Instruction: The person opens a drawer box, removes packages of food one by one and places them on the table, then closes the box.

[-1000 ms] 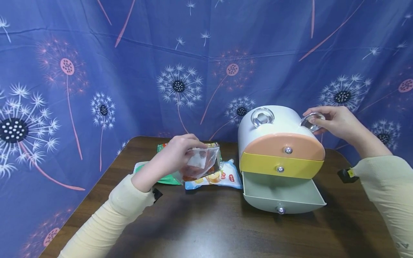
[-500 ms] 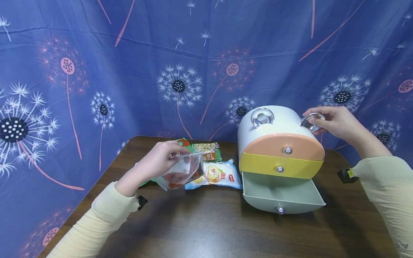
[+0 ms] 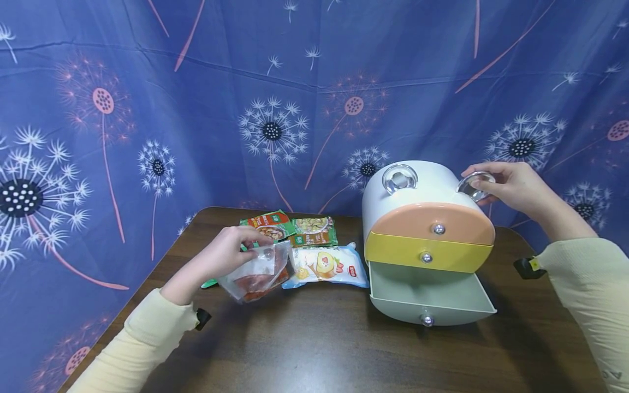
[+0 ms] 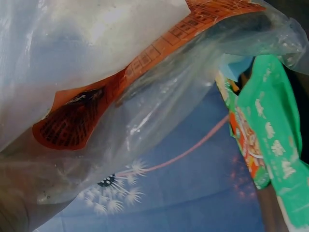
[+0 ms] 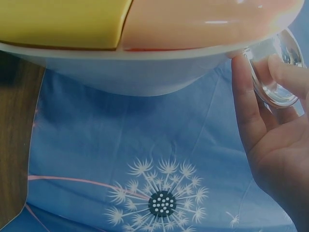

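My left hand (image 3: 224, 255) pinches the top edge of a clear plastic bag (image 3: 260, 273) with orange-red printing, held at the near left of several food packets. In the left wrist view the bag (image 4: 159, 121) fills much of the picture, and the fingers are mostly out of sight. My right hand (image 3: 516, 185) grips the right silver ear-like disc (image 3: 475, 185) on top of a small rounded drawer cabinet (image 3: 413, 183). Thumb and fingers lie on both sides of that disc (image 5: 275, 72) in the right wrist view. The cabinet's green bottom drawer (image 3: 432, 289) stands pulled out.
A white-and-blue packet (image 3: 326, 266) lies left of the cabinet. Behind it are a red-green packet (image 3: 269, 222) and a brown-green one (image 3: 314, 232). A green packet (image 4: 270, 130) is partly hidden by the bag. The yellow drawer (image 3: 427, 252) and orange drawer (image 3: 432, 224) are closed.
My left hand has carried the clear bag left and toward me, away from over the packets, uncovering the ones behind. The right hand and the cabinet have stayed put.
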A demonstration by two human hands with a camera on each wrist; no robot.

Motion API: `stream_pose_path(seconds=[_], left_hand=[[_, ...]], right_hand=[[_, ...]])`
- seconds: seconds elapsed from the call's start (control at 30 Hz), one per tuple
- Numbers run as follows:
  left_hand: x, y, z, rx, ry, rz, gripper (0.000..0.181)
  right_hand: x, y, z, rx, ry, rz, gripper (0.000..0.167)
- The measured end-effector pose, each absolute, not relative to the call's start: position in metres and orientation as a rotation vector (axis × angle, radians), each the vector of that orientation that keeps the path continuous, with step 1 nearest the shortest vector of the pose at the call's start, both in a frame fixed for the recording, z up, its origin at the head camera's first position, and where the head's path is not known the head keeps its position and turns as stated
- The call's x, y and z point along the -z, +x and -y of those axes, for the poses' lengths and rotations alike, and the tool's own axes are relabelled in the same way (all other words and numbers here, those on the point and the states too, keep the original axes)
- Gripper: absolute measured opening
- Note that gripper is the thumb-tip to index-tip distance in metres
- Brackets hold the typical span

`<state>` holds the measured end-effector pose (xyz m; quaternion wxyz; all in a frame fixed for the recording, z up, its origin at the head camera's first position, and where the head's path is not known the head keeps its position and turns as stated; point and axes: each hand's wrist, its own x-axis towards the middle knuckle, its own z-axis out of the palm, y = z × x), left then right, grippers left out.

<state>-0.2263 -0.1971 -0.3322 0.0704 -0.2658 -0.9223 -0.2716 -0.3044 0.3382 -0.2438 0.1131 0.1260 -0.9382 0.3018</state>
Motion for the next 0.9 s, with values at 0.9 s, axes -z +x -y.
stream_pose_path(seconds=[0.9], left_hand=[[0.379,-0.257,0.269,1.219,-0.55,2.958,0.033]], right_hand=[[0.244,-0.307,-0.34,-0.921,0.408,2.736,0.036]])
